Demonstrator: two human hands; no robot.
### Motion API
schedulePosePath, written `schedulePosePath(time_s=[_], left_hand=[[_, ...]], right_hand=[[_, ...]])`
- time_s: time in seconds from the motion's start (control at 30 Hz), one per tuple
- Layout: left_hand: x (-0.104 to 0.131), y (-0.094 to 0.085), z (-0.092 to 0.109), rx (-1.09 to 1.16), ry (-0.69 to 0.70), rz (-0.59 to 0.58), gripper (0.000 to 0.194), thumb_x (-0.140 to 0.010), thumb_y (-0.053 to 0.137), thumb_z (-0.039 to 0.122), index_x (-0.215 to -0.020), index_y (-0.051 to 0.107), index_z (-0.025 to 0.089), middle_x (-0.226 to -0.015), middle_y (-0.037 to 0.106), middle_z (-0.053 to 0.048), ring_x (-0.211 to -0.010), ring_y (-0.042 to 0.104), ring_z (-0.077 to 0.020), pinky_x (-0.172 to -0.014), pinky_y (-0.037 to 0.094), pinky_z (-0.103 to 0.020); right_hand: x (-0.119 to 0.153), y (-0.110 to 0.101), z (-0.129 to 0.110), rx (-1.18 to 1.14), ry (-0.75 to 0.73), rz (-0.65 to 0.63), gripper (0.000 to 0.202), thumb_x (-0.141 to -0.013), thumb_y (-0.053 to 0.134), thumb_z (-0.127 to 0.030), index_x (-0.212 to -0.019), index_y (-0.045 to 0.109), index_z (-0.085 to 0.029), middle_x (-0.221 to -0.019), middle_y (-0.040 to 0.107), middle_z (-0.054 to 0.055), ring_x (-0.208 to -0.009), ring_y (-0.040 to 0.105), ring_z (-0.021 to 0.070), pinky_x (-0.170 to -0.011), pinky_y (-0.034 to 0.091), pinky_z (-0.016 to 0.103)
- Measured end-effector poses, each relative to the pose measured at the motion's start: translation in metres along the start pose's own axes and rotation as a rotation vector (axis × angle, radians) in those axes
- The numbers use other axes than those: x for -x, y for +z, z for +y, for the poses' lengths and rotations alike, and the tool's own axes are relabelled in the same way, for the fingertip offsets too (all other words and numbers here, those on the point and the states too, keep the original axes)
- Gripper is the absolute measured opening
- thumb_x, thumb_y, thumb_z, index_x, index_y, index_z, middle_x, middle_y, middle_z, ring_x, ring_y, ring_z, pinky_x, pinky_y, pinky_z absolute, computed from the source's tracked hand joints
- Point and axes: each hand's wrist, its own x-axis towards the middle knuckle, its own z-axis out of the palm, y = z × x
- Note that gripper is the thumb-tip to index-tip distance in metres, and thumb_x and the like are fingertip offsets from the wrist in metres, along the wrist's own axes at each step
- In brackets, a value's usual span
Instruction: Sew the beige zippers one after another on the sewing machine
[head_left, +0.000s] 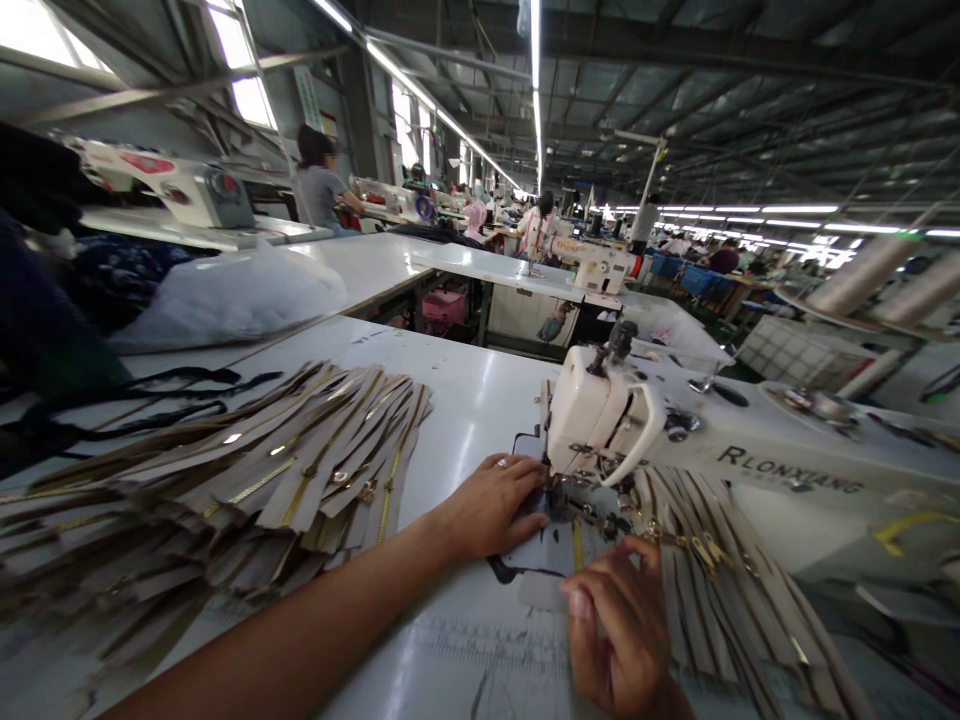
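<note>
My left hand (501, 506) lies with fingers stretched out beside the needle area of a white sewing machine (611, 415); a ring shows on one finger. What lies under its fingertips is hidden. My right hand (622, 625) is closed in front of the machine, thumb and forefinger pinched at the edge of a small pale grey fabric piece (541, 592). A yellow strip (577, 545) lies between the two hands. Many grey zippers with gold teeth (304, 490) are heaped to the left. More grey zippers (720, 580) with gold pulls hang together under the machine arm on the right.
A full clear plastic bag (240, 295) and dark straps (165, 400) lie on the left. Another sewing machine (169, 185) stands behind them. Thread cones (862, 275) stand at the right. Beyond the table (457, 370), co-workers, including a person in grey (321, 190), are at other machines.
</note>
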Motion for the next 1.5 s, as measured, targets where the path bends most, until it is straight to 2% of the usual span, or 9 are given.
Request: schedulePosePath(time_s=[0.37,0.43,0.53,0.63,0.87,1.03,1.17,1.33,1.5], left_hand=[[-0.004,0.004,0.013,-0.108,-0.095,-0.103,0.031,-0.092,0.051,0.024,-0.12,0.048,0.011,-0.131,0.052,-0.019,-0.128,0.045,-0.0305,-0.11,0.025,-0.058],[-0.002,-0.005,0.021,-0.177,-0.098,-0.156,0.025,-0.088,0.054,0.015,-0.112,0.054,0.01,-0.122,0.059,-0.019,-0.12,0.052,-0.0317,-0.109,0.028,-0.057],[0.005,-0.027,0.028,-0.158,-0.096,-0.289,0.019,-0.079,0.054,0.004,-0.093,0.062,0.014,-0.09,0.069,-0.01,-0.088,0.067,-0.0268,-0.091,0.048,-0.046],[0.009,-0.049,0.027,-0.045,-0.137,-0.255,0.019,-0.083,0.055,0.007,-0.094,0.064,0.02,-0.081,0.069,-0.003,-0.076,0.067,-0.0225,-0.073,0.053,-0.034],[0.002,-0.051,0.019,0.222,0.057,-0.311,0.037,-0.069,0.077,0.005,-0.101,0.067,0.021,-0.105,0.066,-0.003,-0.098,0.06,-0.0189,-0.09,0.046,-0.028],[0.002,-0.04,0.028,0.109,0.032,-0.387,0.029,-0.073,0.072,0.003,-0.092,0.071,0.025,-0.087,0.069,0.001,-0.1,0.056,-0.0222,-0.091,0.039,-0.036],[0.007,-0.051,0.04,0.103,0.004,-0.347,0.022,-0.072,0.071,0.004,-0.075,0.072,0.026,-0.085,0.067,0.001,-0.102,0.055,-0.0244,-0.096,0.035,-0.043],[0.016,-0.09,0.052,0.697,0.16,-0.258,0.008,-0.079,0.07,0.015,-0.082,0.07,0.023,-0.088,0.067,-0.002,-0.092,0.059,-0.0189,-0.092,0.043,-0.036],[0.015,-0.096,0.056,1.531,0.081,0.083,0.021,-0.073,0.078,0.028,-0.082,0.061,0.018,-0.071,0.057,0.0,-0.06,0.053,-0.0102,-0.054,0.044,-0.02]], right_hand=[[-0.001,0.001,0.002,0.008,0.033,-0.014,0.017,-0.083,0.042,-0.003,-0.079,0.048,-0.018,-0.066,0.053,0.0,-0.063,0.05,0.0151,-0.08,0.031,0.042],[-0.002,0.0,0.002,0.011,0.033,-0.002,0.017,-0.083,0.041,-0.003,-0.079,0.048,-0.018,-0.066,0.053,0.0,-0.063,0.05,0.0148,-0.08,0.031,0.041],[-0.002,-0.001,0.003,-0.001,0.024,0.018,0.018,-0.082,0.041,-0.002,-0.081,0.049,-0.018,-0.066,0.054,0.0,-0.063,0.05,0.0148,-0.079,0.032,0.04],[-0.001,-0.002,0.004,-0.008,0.028,0.034,0.019,-0.082,0.04,-0.001,-0.083,0.051,-0.017,-0.068,0.055,0.001,-0.064,0.051,0.0152,-0.079,0.032,0.04],[0.002,-0.003,0.007,0.0,0.075,0.068,0.02,-0.085,0.039,-0.003,-0.087,0.052,-0.018,-0.07,0.057,-0.001,-0.064,0.052,0.0139,-0.081,0.033,0.04],[0.006,-0.002,0.01,-0.005,0.107,0.092,0.019,-0.086,0.039,-0.005,-0.086,0.052,-0.019,-0.07,0.058,-0.001,-0.064,0.053,0.0143,-0.081,0.034,0.04],[0.005,-0.002,0.012,0.014,0.12,0.1,0.019,-0.086,0.039,-0.005,-0.085,0.052,-0.019,-0.069,0.058,-0.001,-0.063,0.054,0.0144,-0.079,0.034,0.039],[0.003,-0.003,0.011,0.024,0.1,0.146,0.019,-0.086,0.039,-0.004,-0.084,0.051,-0.018,-0.069,0.058,-0.001,-0.063,0.053,0.0142,-0.077,0.034,0.04],[0.006,-0.004,0.011,0.014,0.1,0.141,0.02,-0.086,0.038,-0.004,-0.089,0.052,-0.018,-0.071,0.057,0.0,-0.066,0.052,0.0154,-0.08,0.034,0.042]])
